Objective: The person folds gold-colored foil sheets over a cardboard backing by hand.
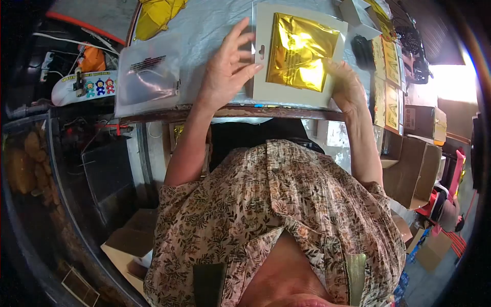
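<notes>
A shiny gold foil packet lies on a pale card with a hanging hole near its left edge. Clear plastic extends past the card's left side. My left hand is at that left edge, fingers spread, thumb tip by the hole, gripping nothing. On the other side, my right hand rests at the card's right edge, its slightly blurred fingers stretched out over the foil's lower right corner. A stack of clear plastic bags lies on the table to the left of my left hand.
The table has a silvery cover and a worn front edge. Yellow foil lies at the back left. A small white box, a black object and printed "FALL" packs stand right. Cardboard boxes are lower right.
</notes>
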Available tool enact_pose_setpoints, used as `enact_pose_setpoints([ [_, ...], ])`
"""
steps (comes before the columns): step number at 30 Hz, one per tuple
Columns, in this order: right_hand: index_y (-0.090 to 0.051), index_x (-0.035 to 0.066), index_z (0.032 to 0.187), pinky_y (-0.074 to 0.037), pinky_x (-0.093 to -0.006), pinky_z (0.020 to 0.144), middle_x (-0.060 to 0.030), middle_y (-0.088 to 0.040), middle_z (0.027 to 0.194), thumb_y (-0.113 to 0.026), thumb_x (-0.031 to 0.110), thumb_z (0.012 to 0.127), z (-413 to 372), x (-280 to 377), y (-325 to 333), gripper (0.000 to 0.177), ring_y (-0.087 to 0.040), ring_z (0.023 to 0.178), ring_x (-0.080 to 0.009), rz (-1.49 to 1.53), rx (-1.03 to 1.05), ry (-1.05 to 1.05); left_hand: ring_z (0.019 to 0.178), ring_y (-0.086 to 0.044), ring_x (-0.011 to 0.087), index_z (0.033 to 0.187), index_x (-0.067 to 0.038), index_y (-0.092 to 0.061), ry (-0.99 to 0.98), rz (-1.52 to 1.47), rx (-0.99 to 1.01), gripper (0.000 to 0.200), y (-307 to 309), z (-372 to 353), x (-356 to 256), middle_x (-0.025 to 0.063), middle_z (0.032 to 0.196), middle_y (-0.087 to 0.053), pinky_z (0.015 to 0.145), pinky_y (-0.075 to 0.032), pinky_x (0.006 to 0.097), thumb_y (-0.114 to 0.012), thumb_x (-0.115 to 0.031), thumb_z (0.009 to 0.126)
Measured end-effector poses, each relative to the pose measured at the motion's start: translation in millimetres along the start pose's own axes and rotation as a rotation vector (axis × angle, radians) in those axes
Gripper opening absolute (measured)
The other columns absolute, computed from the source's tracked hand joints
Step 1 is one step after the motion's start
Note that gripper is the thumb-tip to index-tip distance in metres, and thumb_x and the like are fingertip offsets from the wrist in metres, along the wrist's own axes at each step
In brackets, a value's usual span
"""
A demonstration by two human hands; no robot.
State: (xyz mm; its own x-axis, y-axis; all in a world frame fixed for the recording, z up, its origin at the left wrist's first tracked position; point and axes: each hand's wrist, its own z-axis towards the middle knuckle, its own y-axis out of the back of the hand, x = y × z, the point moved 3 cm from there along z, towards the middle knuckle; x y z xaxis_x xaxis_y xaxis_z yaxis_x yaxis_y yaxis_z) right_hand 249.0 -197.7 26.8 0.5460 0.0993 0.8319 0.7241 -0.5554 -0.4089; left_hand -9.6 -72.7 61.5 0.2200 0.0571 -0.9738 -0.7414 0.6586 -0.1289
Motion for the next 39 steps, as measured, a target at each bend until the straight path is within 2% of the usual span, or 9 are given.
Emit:
enact_pose_setpoints([
  [4,-0.068,0.003,0.101,-0.051,-0.029,0.093,-0.0047,-0.071,0.096,-0.083,0.012,0.083,-0.4,1.1,3.1,0.025,-0.066,0.092,-0.015,-0.006,0.027,-0.026,0.108,-0.054,0.0107,0.157,-0.006,-0.035,-0.004,0.325,0.195,0.07,10.1,4.4,-4.8,0.0062,0.154,-0.044,0.094,-0.051,0.0248,-0.064,0.005,0.094],
  [11,-0.069,0.002,0.102,-0.05,-0.0313,0.098,-0.0075,-0.072,0.1,-0.084,0.015,0.083,-4.6,-3.8,2.0,0.027,-0.067,0.097,-0.0173,0.002,0.08,-0.103,0.104,-0.053,0.0093,0.159,-0.008,-0.032,0.086,0.089,0.287,0.071,12.0,-2.3,1.4,0.0082,0.159,-0.039,0.09,-0.049,0.0238,-0.065,-0.001,0.096],
  [14,-0.064,0.001,0.124,-0.052,-0.0303,0.096,-0.0082,-0.071,0.115,-0.071,0.021,0.095,-2.5,-5.4,3.0,0.036,-0.068,0.101,-0.0158,-0.093,0.074,-0.106,0.109,-0.057,0.0106,0.161,-0.005,-0.024,0.321,0.09,0.287,0.074,9.5,-8.1,7.0,0.0157,0.156,-0.043,0.094,-0.049,0.0264,-0.062,-0.001,0.098],
  [16,-0.065,0.0,0.122,-0.052,-0.0297,0.096,-0.0082,-0.071,0.114,-0.069,0.018,0.096,-1.5,-5.3,5.5,0.032,-0.068,0.101,-0.0152,-0.091,0.063,-0.114,0.089,-0.058,0.0081,0.162,-0.006,-0.017,0.092,-0.053,0.135,0.077,1.0,-7.3,3.3,0.018,0.136,-0.06,0.087,-0.052,0.0256,-0.062,-0.004,0.1],
  [20,-0.065,-0.001,0.121,-0.052,-0.0295,0.096,-0.0073,-0.071,0.114,-0.066,0.016,0.098,-2.2,-5.5,2.0,0.029,-0.067,0.102,-0.0147,-0.062,0.093,-0.066,0.097,-0.063,0.0106,0.163,-0.007,-0.01,0.08,-0.166,0.173,0.081,-7.6,-9.1,12.0,0.0149,0.127,-0.066,0.087,-0.053,0.0266,-0.06,-0.001,0.1],
  [32,-0.065,0.002,0.117,-0.054,-0.0275,0.09,-0.0045,-0.07,0.107,-0.069,0.012,0.097,-8.5,-1.4,-11.4,0.023,-0.067,0.096,-0.013,-0.108,0.06,-0.065,0.109,-0.063,0.0121,0.15,0.0,-0.036,0.146,-0.181,0.298,0.056,-3.0,-14.8,18.9,0.0107,0.126,-0.064,0.09,-0.053,0.0295,-0.061,-0.002,0.1],
  [34,-0.068,0.005,0.096,-0.058,-0.0318,0.085,-0.0073,-0.074,0.096,-0.081,0.012,0.086,-14.1,4.1,-21.7,0.018,-0.071,0.086,-0.0174,-0.026,0.093,-0.141,0.112,-0.06,0.011,0.145,0.0,-0.042,0.13,-0.182,0.292,0.048,-0.5,-13.6,17.2,0.0075,0.127,-0.062,0.092,-0.052,0.0305,-0.06,-0.009,0.102],
  [37,-0.065,0.004,0.116,-0.054,-0.0283,0.088,-0.004,-0.071,0.107,-0.069,0.011,0.096,-10.6,-2.2,-15.6,0.022,-0.068,0.092,-0.0132,-0.071,0.085,-0.181,0.114,-0.058,0.01,0.141,0.0,-0.049,0.255,-0.419,0.093,0.041,1.5,-4.3,29.2,0.0039,0.125,-0.063,0.094,-0.05,0.0302,-0.055,-0.021,0.106],
  [39,-0.067,0.003,0.115,-0.054,-0.0293,0.088,-0.0046,-0.072,0.107,-0.071,0.011,0.094,-13.9,-2.9,-20.3,0.023,-0.068,0.091,-0.0133,-0.101,0.097,-0.16,0.113,-0.058,0.0093,0.139,-0.002,-0.051,0.235,-0.4,0.0,0.04,-1.0,6.2,34.1,0.0031,0.124,-0.063,0.094,-0.05,0.0299,-0.053,-0.026,0.107],
])
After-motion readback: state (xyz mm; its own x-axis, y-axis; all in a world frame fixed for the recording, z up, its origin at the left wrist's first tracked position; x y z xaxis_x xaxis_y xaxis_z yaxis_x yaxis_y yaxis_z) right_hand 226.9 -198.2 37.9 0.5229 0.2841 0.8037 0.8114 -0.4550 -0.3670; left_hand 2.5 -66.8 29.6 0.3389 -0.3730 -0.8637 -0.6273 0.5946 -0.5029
